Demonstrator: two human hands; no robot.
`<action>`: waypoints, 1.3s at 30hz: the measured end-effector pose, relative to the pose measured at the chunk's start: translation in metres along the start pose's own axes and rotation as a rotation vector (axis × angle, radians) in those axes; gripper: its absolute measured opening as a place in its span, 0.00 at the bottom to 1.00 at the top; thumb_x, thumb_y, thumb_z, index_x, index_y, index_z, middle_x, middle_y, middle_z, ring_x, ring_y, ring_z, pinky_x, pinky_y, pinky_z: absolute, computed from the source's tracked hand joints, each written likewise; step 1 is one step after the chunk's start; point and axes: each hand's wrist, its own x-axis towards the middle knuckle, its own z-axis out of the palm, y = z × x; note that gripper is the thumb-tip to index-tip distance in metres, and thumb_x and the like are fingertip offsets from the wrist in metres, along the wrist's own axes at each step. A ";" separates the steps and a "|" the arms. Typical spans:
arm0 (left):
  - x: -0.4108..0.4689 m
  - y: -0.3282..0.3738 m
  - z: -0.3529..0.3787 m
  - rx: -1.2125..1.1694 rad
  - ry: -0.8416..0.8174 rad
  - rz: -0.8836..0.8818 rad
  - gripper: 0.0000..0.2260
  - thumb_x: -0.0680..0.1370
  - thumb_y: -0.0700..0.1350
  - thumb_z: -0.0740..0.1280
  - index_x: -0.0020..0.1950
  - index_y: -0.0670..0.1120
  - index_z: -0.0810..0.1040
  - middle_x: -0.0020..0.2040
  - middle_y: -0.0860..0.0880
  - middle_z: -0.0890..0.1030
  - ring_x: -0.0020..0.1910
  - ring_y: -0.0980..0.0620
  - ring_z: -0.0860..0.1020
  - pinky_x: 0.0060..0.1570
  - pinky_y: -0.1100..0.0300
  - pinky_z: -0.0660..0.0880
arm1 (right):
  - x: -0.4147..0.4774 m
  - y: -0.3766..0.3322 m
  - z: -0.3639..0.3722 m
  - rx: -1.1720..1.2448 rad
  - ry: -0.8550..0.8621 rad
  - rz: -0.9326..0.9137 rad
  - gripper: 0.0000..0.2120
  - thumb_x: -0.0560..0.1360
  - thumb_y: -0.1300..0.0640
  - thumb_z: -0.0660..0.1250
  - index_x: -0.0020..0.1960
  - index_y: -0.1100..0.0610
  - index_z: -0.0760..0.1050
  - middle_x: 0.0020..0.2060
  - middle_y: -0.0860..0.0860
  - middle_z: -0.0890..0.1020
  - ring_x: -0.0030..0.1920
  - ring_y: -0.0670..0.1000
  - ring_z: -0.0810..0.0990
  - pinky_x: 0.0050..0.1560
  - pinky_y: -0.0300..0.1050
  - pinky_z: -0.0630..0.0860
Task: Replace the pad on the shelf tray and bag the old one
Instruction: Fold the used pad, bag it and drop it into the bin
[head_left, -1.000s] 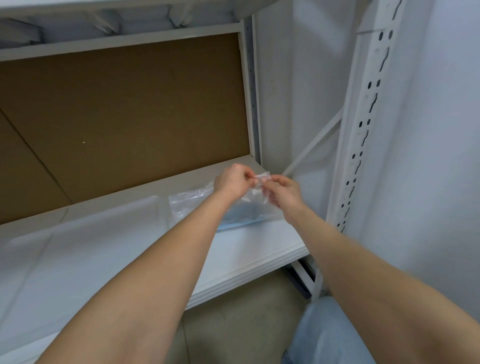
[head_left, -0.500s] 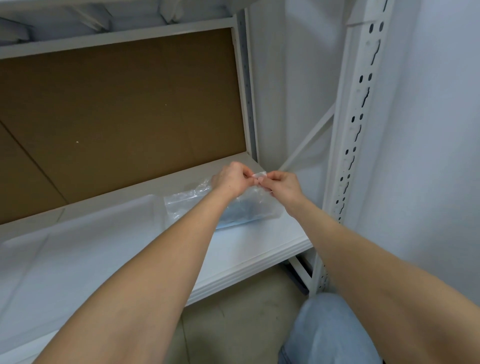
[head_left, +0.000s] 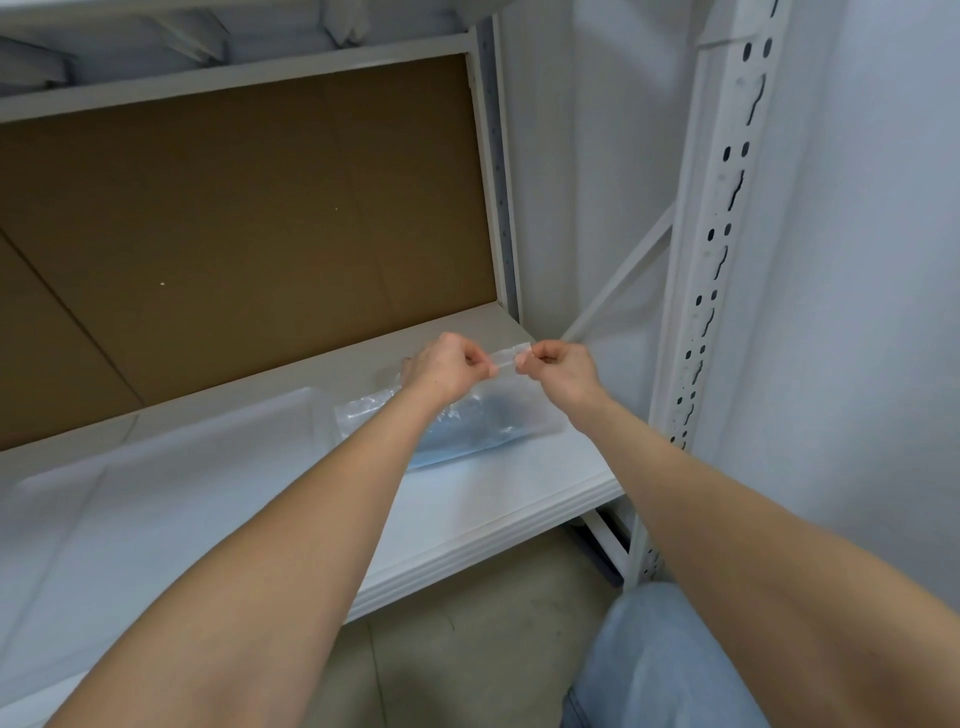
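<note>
A clear plastic bag (head_left: 498, 415) lies at the right end of the white shelf (head_left: 519, 499), with a folded blue pad (head_left: 457, 441) inside it. My left hand (head_left: 447, 369) and my right hand (head_left: 561, 364) both pinch the bag's top strip, a short stretch of it taut between them. A white pad (head_left: 156, 499) covers the shallow tray (head_left: 306, 395) on the left part of the shelf, under my left forearm.
A brown board (head_left: 249, 218) backs the shelf. A white slotted upright (head_left: 711, 270) and a diagonal brace (head_left: 618, 291) stand at the right, by a white wall. Below are a beige floor (head_left: 467, 649) and my knee in jeans (head_left: 660, 665).
My hands, first almost touching at the bag's top edge, have drawn apart along the strip. The bag stays on the shelf.
</note>
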 end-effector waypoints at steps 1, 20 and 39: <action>-0.001 -0.002 -0.001 -0.004 0.009 0.003 0.08 0.75 0.57 0.68 0.46 0.55 0.82 0.49 0.53 0.83 0.53 0.49 0.78 0.58 0.51 0.74 | -0.001 -0.001 0.001 -0.006 0.000 -0.001 0.02 0.76 0.60 0.69 0.45 0.59 0.79 0.42 0.53 0.79 0.44 0.49 0.75 0.49 0.39 0.68; -0.014 -0.008 -0.003 0.111 0.084 0.036 0.10 0.76 0.58 0.67 0.50 0.55 0.83 0.50 0.52 0.83 0.53 0.48 0.78 0.52 0.55 0.73 | -0.008 -0.029 0.009 -1.034 -0.081 -0.457 0.14 0.79 0.48 0.63 0.64 0.45 0.76 0.64 0.49 0.76 0.65 0.54 0.67 0.63 0.50 0.66; -0.024 -0.039 -0.018 0.154 0.125 -0.005 0.09 0.76 0.56 0.67 0.50 0.53 0.83 0.50 0.53 0.84 0.53 0.50 0.79 0.55 0.56 0.73 | -0.014 -0.026 0.024 -1.138 -0.083 -0.420 0.13 0.80 0.53 0.59 0.62 0.50 0.75 0.59 0.51 0.79 0.63 0.55 0.69 0.61 0.50 0.67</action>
